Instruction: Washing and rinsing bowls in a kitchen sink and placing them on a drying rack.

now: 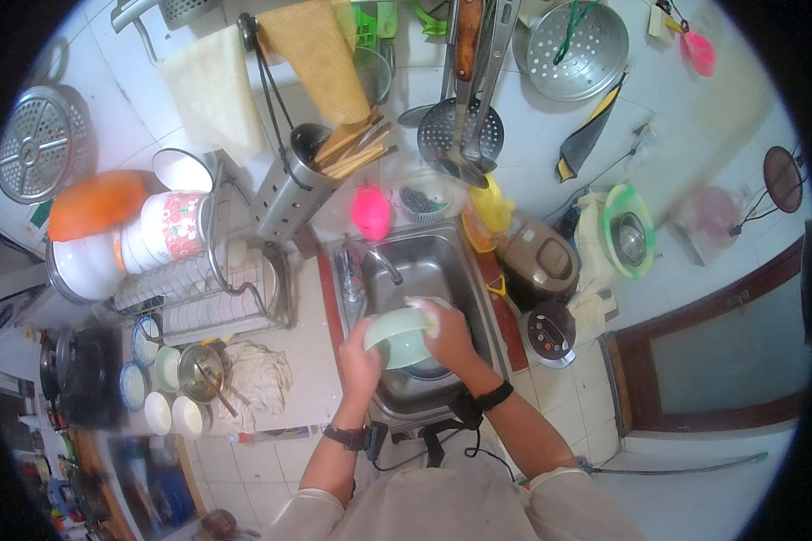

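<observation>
Over the stainless steel sink [419, 402], my left hand [360, 362] grips the left side of a pale green bowl [406, 346]. My right hand [450, 335] is at the bowl's right rim with a whitish cloth or sponge [425, 304] partly hidden under its fingers. The bowl is tilted, its opening turned partly towards me. Below it in the basin sits a round metal vessel, mostly hidden by the bowl and hands. The faucet [382, 260] reaches over the basin from the left.
A wire dish rack [243, 287] with bowls and plates stands left, beyond a crumpled cloth [260, 379], a metal bowl [201, 372] and several small bowls. A rice cooker [538, 257] and a dark-lidded appliance [549, 331] stand right of the sink. Utensils [461, 128] hang above.
</observation>
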`<control>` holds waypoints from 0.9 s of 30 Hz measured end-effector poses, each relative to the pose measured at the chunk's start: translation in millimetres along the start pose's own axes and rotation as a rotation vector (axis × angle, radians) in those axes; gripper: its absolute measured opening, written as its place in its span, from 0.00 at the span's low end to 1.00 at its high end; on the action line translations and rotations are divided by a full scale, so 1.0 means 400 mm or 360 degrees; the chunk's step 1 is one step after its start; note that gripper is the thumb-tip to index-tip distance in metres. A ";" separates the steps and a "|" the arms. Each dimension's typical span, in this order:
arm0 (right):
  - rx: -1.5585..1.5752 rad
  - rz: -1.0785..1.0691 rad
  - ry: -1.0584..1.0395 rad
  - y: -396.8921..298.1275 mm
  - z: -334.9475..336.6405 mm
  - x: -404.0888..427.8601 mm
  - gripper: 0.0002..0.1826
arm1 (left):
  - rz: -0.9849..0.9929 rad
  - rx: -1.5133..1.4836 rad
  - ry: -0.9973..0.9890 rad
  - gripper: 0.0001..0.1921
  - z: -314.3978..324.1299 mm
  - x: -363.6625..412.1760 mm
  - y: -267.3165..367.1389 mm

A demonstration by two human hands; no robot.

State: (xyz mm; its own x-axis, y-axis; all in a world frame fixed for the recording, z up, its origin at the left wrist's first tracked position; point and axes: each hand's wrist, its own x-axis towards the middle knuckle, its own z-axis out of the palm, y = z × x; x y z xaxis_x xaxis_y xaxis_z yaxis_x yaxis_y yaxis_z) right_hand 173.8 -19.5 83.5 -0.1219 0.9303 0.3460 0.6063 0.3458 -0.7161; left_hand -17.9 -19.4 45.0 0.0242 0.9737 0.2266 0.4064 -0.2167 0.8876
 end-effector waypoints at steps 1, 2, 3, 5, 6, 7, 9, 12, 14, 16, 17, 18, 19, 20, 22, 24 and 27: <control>0.0196 0.0202 0.0214 0.023 0.015 -0.027 0.28 | -0.0154 -0.0100 0.0088 0.21 0.006 -0.004 -0.009; 0.0029 0.0426 0.0185 0.043 0.031 -0.060 0.29 | -0.0153 -0.0097 0.0089 0.21 0.013 -0.006 -0.017; 0.0039 0.0418 0.0174 0.031 0.034 -0.064 0.29 | -0.0121 -0.0182 0.0144 0.21 0.015 -0.005 -0.023; 0.0081 0.0415 0.0338 0.009 0.033 -0.068 0.29 | -0.0091 -0.0258 0.0211 0.22 0.014 0.000 -0.035; 0.0090 0.0419 0.0325 -0.005 0.013 -0.067 0.29 | -0.0011 -0.0250 0.0131 0.23 0.006 -0.001 -0.027; 0.0052 0.0163 0.0231 -0.015 -0.014 -0.038 0.29 | 0.0082 -0.0241 0.0052 0.25 -0.001 0.007 -0.021; 0.0018 -0.0094 0.0143 -0.030 -0.044 -0.003 0.28 | 0.0180 -0.0118 0.0015 0.26 0.005 0.005 -0.006; -0.0894 -0.0549 -0.0361 -0.069 -0.054 0.017 0.23 | 0.0269 0.0085 -0.0059 0.28 0.013 0.004 0.041; -0.0813 -0.0498 -0.0285 -0.054 -0.056 0.004 0.23 | 0.0260 0.0173 -0.0087 0.29 0.014 0.006 0.064; -0.0559 -0.0472 -0.0080 -0.030 -0.063 0.002 0.25 | 0.0319 0.0156 -0.0056 0.26 0.013 0.005 0.076; -0.0555 -0.0480 -0.0077 -0.020 -0.068 -0.003 0.25 | 0.0322 0.0161 -0.0049 0.26 0.011 0.007 0.078; -0.0306 -0.0181 -0.0017 -0.012 -0.072 -0.012 0.27 | 0.0174 0.0059 -0.0034 0.24 0.007 0.010 0.075; -0.0057 0.0117 0.0041 -0.005 -0.074 -0.019 0.29 | 0.0027 -0.0044 -0.0019 0.23 0.006 0.013 0.073; 0.0162 0.0089 0.0186 0.002 -0.074 -0.022 0.32 | 0.0031 -0.0039 -0.0012 0.23 0.010 0.015 0.073; 0.0157 0.0223 0.0231 0.026 -0.064 -0.046 0.32 | 0.0093 -0.0100 0.0130 0.20 0.028 0.018 0.081; 0.0155 0.0355 0.0276 0.037 -0.072 -0.052 0.32 | 0.0065 -0.0098 0.0145 0.20 0.041 0.016 0.088; 0.0085 0.0062 0.0293 0.023 -0.113 -0.034 0.30 | 0.0035 -0.0031 0.0115 0.20 0.050 0.008 0.093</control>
State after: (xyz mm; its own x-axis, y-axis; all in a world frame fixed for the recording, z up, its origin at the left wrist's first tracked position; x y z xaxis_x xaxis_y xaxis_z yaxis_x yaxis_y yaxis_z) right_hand 216.6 -34.5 99.7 0.0496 0.9067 0.4189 0.5646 0.3205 -0.7606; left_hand 15.4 -23.0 70.7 -0.0335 0.9611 0.2740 0.3888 -0.2400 0.8895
